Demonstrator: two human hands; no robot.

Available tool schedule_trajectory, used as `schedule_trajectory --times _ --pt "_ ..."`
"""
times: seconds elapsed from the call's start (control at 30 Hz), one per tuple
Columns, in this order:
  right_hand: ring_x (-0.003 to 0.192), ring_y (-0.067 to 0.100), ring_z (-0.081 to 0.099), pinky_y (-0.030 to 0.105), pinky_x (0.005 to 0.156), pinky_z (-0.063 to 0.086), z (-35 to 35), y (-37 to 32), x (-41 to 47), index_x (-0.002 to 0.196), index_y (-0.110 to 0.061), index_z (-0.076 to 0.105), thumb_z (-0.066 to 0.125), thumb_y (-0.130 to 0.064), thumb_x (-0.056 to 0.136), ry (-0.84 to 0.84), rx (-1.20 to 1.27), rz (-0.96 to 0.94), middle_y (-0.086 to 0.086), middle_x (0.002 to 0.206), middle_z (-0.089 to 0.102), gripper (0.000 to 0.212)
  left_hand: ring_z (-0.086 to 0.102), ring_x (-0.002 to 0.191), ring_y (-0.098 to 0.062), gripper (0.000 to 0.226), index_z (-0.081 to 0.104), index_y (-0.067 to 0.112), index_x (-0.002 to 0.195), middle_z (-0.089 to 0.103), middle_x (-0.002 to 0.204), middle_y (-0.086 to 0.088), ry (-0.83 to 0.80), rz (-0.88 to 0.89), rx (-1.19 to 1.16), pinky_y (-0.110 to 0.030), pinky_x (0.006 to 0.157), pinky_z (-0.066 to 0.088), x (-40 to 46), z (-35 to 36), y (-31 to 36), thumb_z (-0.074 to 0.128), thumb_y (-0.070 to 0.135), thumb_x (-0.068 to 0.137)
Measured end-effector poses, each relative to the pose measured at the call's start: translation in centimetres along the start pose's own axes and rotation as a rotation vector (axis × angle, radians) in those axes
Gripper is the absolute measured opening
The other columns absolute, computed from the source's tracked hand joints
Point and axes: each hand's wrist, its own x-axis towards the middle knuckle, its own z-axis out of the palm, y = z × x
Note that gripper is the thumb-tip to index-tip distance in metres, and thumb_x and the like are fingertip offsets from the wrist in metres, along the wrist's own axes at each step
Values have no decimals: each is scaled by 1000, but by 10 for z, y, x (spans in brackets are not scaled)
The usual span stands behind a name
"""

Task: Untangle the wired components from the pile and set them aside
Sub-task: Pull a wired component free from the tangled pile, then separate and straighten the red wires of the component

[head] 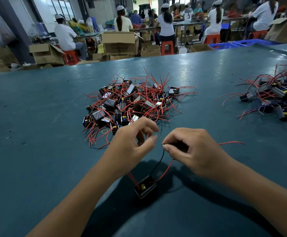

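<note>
A tangled pile [130, 103] of small black box components with red and black wires lies mid-table. One black component [145, 186] hangs below my hands, close to the table. Its black wire [158, 163] and a red wire [165, 171] rise to my right hand [192, 151], which pinches them between thumb and fingers. Another red wire end [231, 143] sticks out to the right past that hand. My left hand [132, 146] hovers just left of it, fingers loosely curled, holding nothing that I can see.
A second group of wired components [276, 96] lies at the right on the teal table [36, 134]. A yellow rubber band [104, 130] sits by the pile's near edge. Beyond the far edge sit workers on red stools among cardboard boxes [118, 42] and blue crates [238, 43].
</note>
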Motion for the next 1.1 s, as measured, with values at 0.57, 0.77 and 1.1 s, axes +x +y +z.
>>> schedule_trajectory --times 0.57,0.77,1.1 --pt "62 4 56 7 60 37 1 1 0 85 -17 70 67 -19 88 -7 110 28 -14 69 62 4 58 78 -23 11 75 16 95 62 93 -3 -7 480 463 -43 57 49 2 -13 -5 66 22 96" --pt "62 5 57 8 59 38 0 2 0 85 -20 69 69 -14 89 -31 124 44 -13 69 63 7 60 80 -27 17 75 12 95 64 94 -5 -40 554 529 -43 52 50 2 -14 -3 60 20 98" --pt "62 2 55 7 61 37 1 -4 0 84 -15 70 69 -15 87 25 85 3 -15 69 61 3 48 76 -6 9 59 17 93 50 89 16 -122 289 250 -29 65 44 -1 -4 -3 53 21 98"
